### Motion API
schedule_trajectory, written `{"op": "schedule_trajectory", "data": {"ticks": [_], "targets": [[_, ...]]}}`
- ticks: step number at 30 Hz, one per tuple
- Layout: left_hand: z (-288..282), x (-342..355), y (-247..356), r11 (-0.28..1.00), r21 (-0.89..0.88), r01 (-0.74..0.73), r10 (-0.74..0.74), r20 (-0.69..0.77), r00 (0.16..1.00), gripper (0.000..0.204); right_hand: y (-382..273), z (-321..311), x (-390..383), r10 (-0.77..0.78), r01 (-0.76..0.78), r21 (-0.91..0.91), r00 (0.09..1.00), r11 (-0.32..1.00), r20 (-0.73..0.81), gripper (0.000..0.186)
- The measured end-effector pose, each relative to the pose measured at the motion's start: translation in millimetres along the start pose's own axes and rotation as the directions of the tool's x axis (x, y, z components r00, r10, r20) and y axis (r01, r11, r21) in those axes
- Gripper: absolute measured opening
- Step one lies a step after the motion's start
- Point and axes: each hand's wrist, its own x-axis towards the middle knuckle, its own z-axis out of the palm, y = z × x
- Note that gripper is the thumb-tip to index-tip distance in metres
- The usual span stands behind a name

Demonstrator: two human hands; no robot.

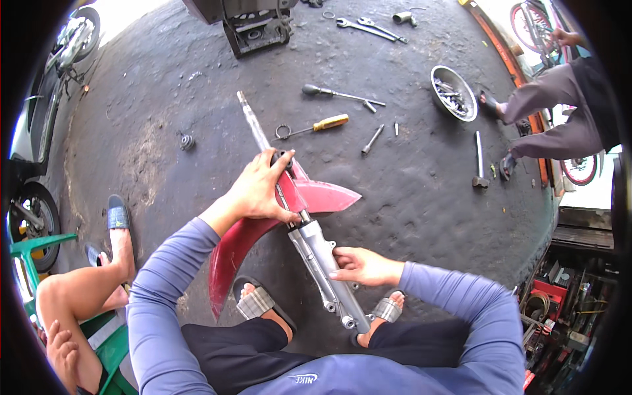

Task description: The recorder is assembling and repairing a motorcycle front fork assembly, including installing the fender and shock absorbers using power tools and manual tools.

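Note:
A motorcycle front fork with silver lower legs [337, 289] leans between my feet, its long steering stem [250, 118] pointing away to the upper left. A red front fender [238, 253] is fitted around the fork, its pointed end [329, 196] reaching right. My left hand [258, 189] is closed around the upper fork and fender, thumb and fingers on opposite sides. Lower down, my right hand [363, 266] is closed against the right silver leg, with some fingertips hidden behind it.
On the dark floor beyond lie a yellow-handled screwdriver [331, 122], a long-handled tool [329, 91], a socket tool [373, 139], a hammer [480, 161] and wrenches [368, 29]. A metal bowl [472, 116] holds small parts. People are at left [72, 283] and right [559, 118]; motorcycles stand left.

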Motion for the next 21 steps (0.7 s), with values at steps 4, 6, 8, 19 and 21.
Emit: {"op": "schedule_trajectory", "data": {"ticks": [4, 6, 8, 19, 21], "targets": [[-3, 4, 3, 1.000, -0.016, -0.027, 0.027, -0.018, 0.999, 0.127, -56, -59, -27, 0.300, -0.275, -0.366, 0.954, 0.889, 0.014, 0.070], [-4, 4, 6, 1.000, 0.003, -0.007, 0.007, -0.005, 1.000, 0.126, -76, -90, -22, 0.325, -0.298, -0.414, 0.946, 0.860, -0.005, 0.066], [-7, 6, 6, 1.000, -0.013, -0.007, 0.007, -0.017, 1.000, 0.125, -71, -124, -3, 0.195, -0.214, -0.415, 0.977, 0.884, -0.090, 0.058], [-9, -18, 47, 0.955, 0.064, 0.288, -0.281, -0.102, 0.954, 0.107, -90, -290, 106, -0.166, 0.128, -0.242, 0.976, 0.962, -0.144, 0.044], [0, -30, 59, 0.922, 0.066, 0.382, -0.361, -0.212, 0.908, 0.101, -114, -299, 125, -0.283, 0.265, -0.138, 0.949, 0.954, -0.138, 0.037]]}}
